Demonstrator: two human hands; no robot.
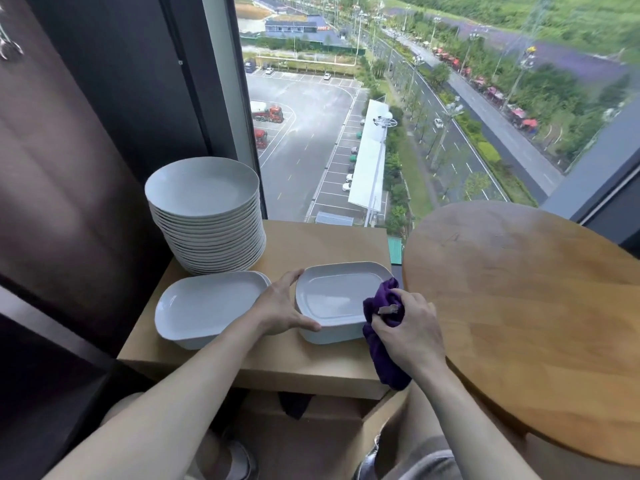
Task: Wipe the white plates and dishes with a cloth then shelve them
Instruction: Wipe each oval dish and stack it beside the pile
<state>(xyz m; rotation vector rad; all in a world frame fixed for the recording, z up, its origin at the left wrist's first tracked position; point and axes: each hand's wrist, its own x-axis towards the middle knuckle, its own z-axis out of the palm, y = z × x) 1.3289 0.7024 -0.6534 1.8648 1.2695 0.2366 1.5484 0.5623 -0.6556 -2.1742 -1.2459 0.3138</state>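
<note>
My left hand sits at the lower middle of the frame and grips the left end of a white oblong dish of glazed ceramic. My thumb lies along its near rim and my fingers reach over its far left corner. The dish rests flat on a pale wooden stand at the centre of the frame.

My right hand, just right of the dish, is closed around a bunched purple cloth. The top of the cloth touches the dish's right end, and the rest hangs below my fist, over the stand's near right corner.

A second white oblong dish lies left of my left hand on the same stand, just beside the first; I cannot tell whether they touch. Behind it, at centre left, stands a tall stack of round white plates, its base touching that dish's far rim.

A round wooden table fills the right side of the frame, close to the stand's right edge. A window takes up the upper centre and right, looking down on a car park and a road.
</note>
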